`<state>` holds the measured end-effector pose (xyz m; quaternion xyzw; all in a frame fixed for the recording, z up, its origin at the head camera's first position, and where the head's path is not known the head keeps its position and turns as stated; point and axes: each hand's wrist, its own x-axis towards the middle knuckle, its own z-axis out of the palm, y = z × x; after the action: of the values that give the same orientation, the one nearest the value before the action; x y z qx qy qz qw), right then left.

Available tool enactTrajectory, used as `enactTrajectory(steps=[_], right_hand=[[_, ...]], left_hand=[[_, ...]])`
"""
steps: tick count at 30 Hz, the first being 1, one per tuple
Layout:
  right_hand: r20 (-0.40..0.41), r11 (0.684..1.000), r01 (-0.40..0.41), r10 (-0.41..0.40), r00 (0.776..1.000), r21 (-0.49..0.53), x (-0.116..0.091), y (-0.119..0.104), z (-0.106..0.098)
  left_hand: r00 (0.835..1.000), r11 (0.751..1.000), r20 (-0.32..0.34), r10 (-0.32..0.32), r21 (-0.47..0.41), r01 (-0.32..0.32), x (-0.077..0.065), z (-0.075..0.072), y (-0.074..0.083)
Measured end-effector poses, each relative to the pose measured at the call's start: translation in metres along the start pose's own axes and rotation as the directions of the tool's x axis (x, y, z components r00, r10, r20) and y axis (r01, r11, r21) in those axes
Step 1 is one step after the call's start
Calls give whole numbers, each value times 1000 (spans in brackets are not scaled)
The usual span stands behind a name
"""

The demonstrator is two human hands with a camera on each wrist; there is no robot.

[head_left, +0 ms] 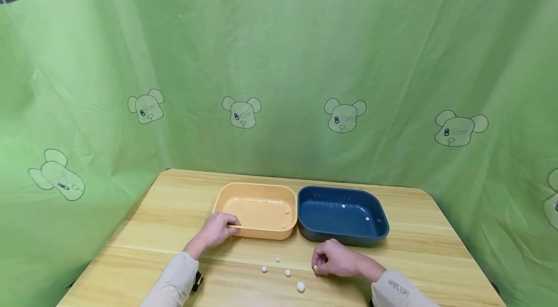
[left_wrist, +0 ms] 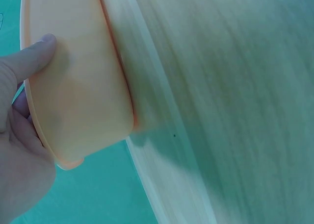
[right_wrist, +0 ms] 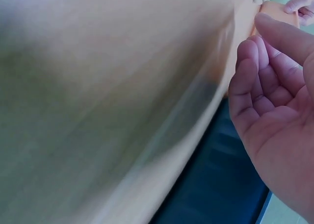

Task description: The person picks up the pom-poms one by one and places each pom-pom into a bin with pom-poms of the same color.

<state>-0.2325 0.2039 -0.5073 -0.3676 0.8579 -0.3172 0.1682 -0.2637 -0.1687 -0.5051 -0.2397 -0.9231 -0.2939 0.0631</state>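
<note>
With its thumb on the outer wall and fingers over the rim, my left hand (head_left: 218,229) grips the near left corner of the orange plastic tub (left_wrist: 81,82). My right hand (head_left: 337,259) is low over the table, in front of the dark blue tub (head_left: 342,238). Between its thumb and fingertips it pinches a small yellow ball (head_left: 315,267); in the right wrist view the ball is hidden. Several white balls (head_left: 301,287) of differing size lie on the wood between the hands. Small yellow balls (head_left: 286,212) sit in the orange tub, and two white balls (head_left: 367,219) in the blue one.
The two tubs stand side by side towards the back of the wooden table (head_left: 410,210). Behind and around it hangs a green curtain (head_left: 287,65) printed with bear heads. The table's right edge runs beyond the right sleeve (head_left: 398,290).
</note>
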Motion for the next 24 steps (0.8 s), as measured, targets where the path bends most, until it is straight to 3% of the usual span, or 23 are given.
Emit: enactTrajectory(steps=[14, 24], right_hand=[[-67, 999, 29, -28, 997, 18, 4, -5, -14], [-121, 1000, -3, 5, 993, 17, 10, -13, -27]], left_hand=[[1000, 1000, 6, -6, 6, 6, 1, -1, -1], [1000, 1000, 7, -10, 5, 10, 1, 0, -1]])
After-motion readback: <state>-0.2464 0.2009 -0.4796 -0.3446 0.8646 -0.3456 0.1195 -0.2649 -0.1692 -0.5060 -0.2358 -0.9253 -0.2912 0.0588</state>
